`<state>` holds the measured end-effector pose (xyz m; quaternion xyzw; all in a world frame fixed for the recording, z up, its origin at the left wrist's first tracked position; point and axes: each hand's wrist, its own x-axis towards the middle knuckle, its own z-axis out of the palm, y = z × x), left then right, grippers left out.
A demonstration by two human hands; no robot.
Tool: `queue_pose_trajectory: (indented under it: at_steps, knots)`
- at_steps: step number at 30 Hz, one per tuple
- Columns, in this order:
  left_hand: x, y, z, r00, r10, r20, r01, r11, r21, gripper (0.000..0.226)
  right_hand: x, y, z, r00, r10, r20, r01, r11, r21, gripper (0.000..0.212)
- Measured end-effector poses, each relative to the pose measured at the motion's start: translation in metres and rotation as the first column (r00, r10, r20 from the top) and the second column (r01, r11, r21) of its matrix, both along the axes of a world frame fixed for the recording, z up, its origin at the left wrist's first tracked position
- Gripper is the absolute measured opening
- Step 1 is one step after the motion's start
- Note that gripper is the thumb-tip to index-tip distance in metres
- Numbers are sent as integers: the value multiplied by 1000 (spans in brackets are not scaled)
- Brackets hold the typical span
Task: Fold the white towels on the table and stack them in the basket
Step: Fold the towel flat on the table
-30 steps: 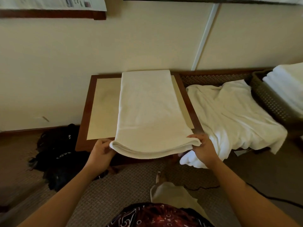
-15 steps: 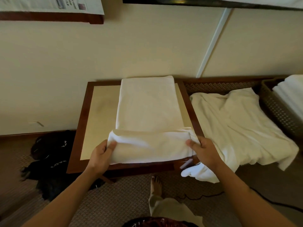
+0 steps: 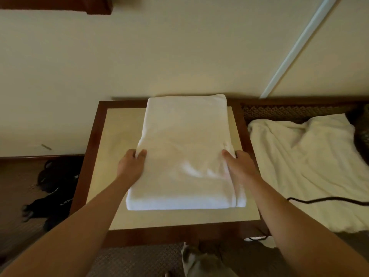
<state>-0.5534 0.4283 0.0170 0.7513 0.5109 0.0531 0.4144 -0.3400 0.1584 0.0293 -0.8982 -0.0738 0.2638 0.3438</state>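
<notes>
A white towel [image 3: 185, 136] lies lengthwise on the wooden table [image 3: 119, 136], its near part folded over onto itself. My left hand [image 3: 130, 166] grips the folded-over flap's left corner, thumb on top. My right hand [image 3: 239, 166] grips the flap's right corner the same way. A loose, crumpled white towel [image 3: 311, 166] lies on the low bench to the right. Only a dark sliver of the woven basket [image 3: 362, 134] shows at the right edge.
The table stands against a cream wall [image 3: 179, 56]. Dark clothing or a bag [image 3: 54, 188] lies on the carpet to the left. A black cable [image 3: 327, 200] runs across the loose towel at right. My legs are below the table's front edge.
Both hands carried the towel's near edge away from me and over the towel, up to about its middle. The view came closer to the table and the basket slid almost out of frame.
</notes>
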Motion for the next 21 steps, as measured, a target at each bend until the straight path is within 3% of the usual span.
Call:
queue_pose_trajectory:
  at_steps: [2, 7, 12, 14, 17, 19, 21]
  knots:
    - [3, -1, -5, 998, 1, -56, 0, 1000, 18, 35, 2, 3, -2, 999, -1, -54, 1, 1000, -6, 46]
    - [10, -2, -1, 996, 75, 43, -78, 994, 80, 30, 3, 6, -2, 992, -82, 99, 68, 988, 142, 30]
    - [18, -3, -7, 994, 55, -98, -47, 996, 79, 31, 6, 16, -15, 993, -90, 75, 94, 995, -41, 31]
    - [22, -3, -3, 987, 77, -143, -62, 993, 104, 27, 5, 22, -15, 981, -73, 179, 89, 992, -86, 34]
    - [32, -9, -1, 986, -69, -150, 126, 900, 417, 46, 4, 33, -14, 801, 210, 560, -92, 968, -231, 57]
    - [44, -21, 1, 940, -323, -110, 325, 749, 577, 48, 0, 46, -8, 696, 460, 552, -362, 888, -283, 60]
    - [54, -38, -8, 774, -595, -217, 602, 586, 542, 52, -16, 55, -12, 571, 706, 420, -607, 707, -363, 64]
